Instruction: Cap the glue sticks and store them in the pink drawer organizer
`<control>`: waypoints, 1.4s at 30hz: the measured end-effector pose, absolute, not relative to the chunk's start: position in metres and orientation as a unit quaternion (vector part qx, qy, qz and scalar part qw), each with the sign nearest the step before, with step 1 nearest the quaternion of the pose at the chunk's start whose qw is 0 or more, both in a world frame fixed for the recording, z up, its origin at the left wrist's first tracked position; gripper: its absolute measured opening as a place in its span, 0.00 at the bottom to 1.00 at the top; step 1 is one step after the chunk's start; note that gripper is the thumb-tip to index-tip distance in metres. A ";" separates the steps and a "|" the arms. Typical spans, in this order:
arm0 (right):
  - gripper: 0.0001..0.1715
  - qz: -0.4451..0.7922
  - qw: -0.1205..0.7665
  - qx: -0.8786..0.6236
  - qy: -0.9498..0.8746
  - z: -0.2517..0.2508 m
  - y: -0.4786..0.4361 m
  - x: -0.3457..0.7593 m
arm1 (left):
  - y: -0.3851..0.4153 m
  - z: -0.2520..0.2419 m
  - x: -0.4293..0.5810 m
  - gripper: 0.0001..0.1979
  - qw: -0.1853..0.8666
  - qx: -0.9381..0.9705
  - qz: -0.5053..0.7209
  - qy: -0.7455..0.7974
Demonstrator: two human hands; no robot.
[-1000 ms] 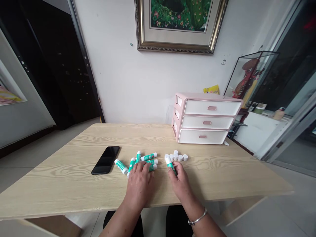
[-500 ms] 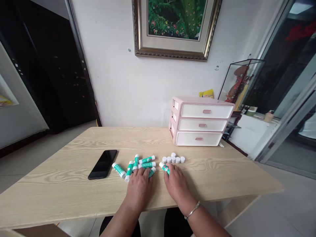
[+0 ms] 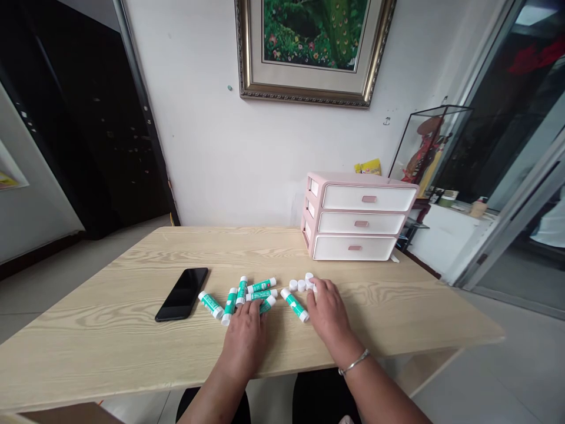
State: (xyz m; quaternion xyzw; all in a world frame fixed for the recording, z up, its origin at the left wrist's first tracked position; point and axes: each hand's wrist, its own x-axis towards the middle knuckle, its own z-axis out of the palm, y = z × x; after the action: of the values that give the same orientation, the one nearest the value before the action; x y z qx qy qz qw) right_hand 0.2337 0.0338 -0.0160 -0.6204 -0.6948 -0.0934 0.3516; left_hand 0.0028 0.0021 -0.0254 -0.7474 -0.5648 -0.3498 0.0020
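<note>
Several green-and-white glue sticks (image 3: 230,306) lie loosely grouped on the table. My left hand (image 3: 245,330) rests at their near side, its fingers curled round one short glue stick (image 3: 267,304). Another glue stick (image 3: 295,305) lies alone, slanting, between my two hands. Beyond it sit several small white caps (image 3: 301,285) in a cluster. My right hand (image 3: 327,309) reaches over the right end of this cluster, thumb and forefinger apart at the caps, hiding some of them. A bracelet (image 3: 354,361) circles the right wrist.
A black phone (image 3: 182,294) lies left of the glue sticks. At the back right stands a pink-and-white drawer unit (image 3: 358,224) with a yellow packet (image 3: 368,166) on top. The wooden table's (image 3: 132,353) front edge runs below my forearms.
My right hand has let go of the slanting glue stick, which now lies on the table, and has moved right and forward to the white caps. The left hand has barely moved.
</note>
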 end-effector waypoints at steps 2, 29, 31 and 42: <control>0.18 -0.097 0.342 -0.642 -0.679 -0.012 0.041 0.249 | 0.001 -0.025 0.000 0.13 -0.059 -0.731 -0.385 -0.560; 0.20 0.159 0.601 -0.468 -0.628 0.026 -0.005 0.198 | -0.020 0.011 -0.006 0.25 -0.420 -0.655 -0.426 -0.462; 0.19 0.227 0.603 -0.426 -0.636 0.019 -0.009 0.184 | -0.018 0.009 -0.006 0.22 -0.411 -0.670 -0.424 -0.450; 0.17 0.307 0.585 -0.373 -0.651 -0.012 -0.004 0.175 | -0.020 0.014 -0.003 0.11 -0.410 -0.699 -0.372 -0.452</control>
State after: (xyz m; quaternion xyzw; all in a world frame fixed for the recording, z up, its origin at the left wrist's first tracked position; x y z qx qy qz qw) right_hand 0.1751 -0.0043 -0.0120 -0.3734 -0.6515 0.3071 0.5846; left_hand -0.0031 -0.0204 0.0142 -0.6990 -0.4524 -0.3721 -0.4102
